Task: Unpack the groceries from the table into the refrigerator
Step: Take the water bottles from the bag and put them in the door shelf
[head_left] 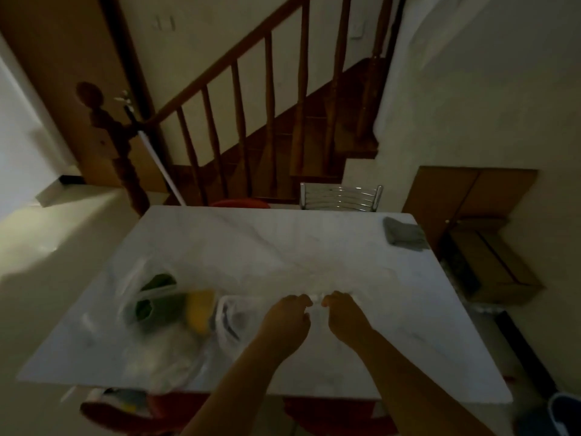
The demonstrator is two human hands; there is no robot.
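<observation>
On the white marble table (283,247) lie clear plastic grocery bags (151,297) at the left, with green vegetables (157,306) and a yellow item (199,306) showing through. Another white bag (235,313) lies just left of my hands. My left hand (287,320) and my right hand (342,316) sit close together over the table's middle front, fingers curled. Both pinch a thin, pale bit of plastic (317,299) between them. The picture is dim and blurred.
A grey folded cloth (404,234) lies at the table's far right corner. A metal chair back (341,198) and a red seat (240,203) stand behind the table, before a wooden staircase. Cardboard boxes (490,265) stand on the right. Red chairs (132,413) sit at the near edge.
</observation>
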